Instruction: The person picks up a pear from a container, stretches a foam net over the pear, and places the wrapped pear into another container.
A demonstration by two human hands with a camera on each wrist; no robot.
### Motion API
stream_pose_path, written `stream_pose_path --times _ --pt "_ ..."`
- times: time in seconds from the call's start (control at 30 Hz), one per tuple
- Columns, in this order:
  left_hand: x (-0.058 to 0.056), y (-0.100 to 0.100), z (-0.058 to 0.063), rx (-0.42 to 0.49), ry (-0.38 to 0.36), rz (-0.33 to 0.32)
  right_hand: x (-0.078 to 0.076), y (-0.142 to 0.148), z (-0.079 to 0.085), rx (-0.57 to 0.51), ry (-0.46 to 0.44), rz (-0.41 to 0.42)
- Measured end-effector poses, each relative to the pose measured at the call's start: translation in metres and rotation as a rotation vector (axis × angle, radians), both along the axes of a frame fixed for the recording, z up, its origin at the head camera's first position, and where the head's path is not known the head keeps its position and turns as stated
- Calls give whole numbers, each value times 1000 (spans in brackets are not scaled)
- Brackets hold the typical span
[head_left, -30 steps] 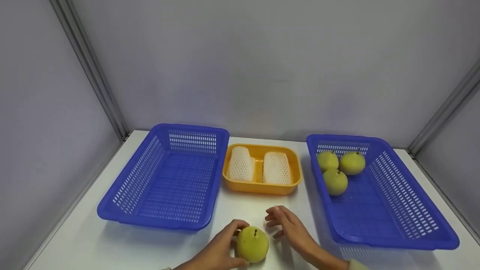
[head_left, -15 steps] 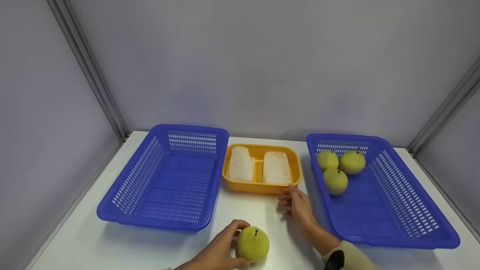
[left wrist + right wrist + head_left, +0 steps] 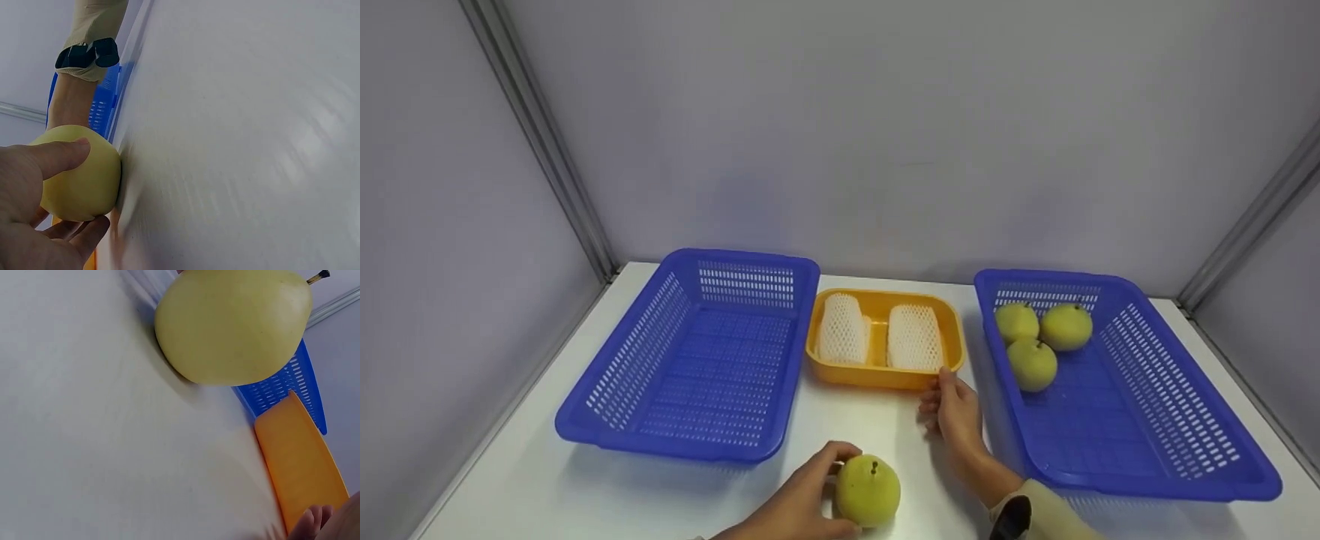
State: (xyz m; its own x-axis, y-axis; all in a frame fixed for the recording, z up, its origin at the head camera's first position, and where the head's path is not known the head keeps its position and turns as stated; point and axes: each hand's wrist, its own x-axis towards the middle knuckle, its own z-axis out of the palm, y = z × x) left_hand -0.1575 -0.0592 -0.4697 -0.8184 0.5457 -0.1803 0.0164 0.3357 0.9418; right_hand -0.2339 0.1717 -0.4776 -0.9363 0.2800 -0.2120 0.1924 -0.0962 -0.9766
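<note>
A yellow-green pear (image 3: 868, 490) stands stem up on the white table at the front. My left hand (image 3: 802, 499) grips it from the left; in the left wrist view the thumb (image 3: 64, 154) lies on its near side and the fingers curl beneath. My right hand (image 3: 958, 411) holds the front right rim of the orange tray (image 3: 877, 376), thumb at the rim and curled fingers at the outer wall. Inside the tray lie two white foam net sleeves, one left (image 3: 842, 330) and one right (image 3: 915, 337).
A blue basket (image 3: 585, 420) with bare floor stands at the left. On the right, another blue basket (image 3: 1155, 480) holds three pears (image 3: 1033, 365) in its far left corner. Grey walls enclose the table's back and sides.
My right hand has moved from beside the pear forward to the tray's rim, staying there over the last half second. My left hand and the pear have stayed in place.
</note>
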Motion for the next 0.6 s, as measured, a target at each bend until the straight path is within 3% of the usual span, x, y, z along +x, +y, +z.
stream_pose_path --times 0.33,0.6 --pt "-1 0 -2 13 19 -14 -4 -2 -4 9 20 -50" --pt "0 -2 -1 63 33 -29 -6 0 -2 -10 32 -37"
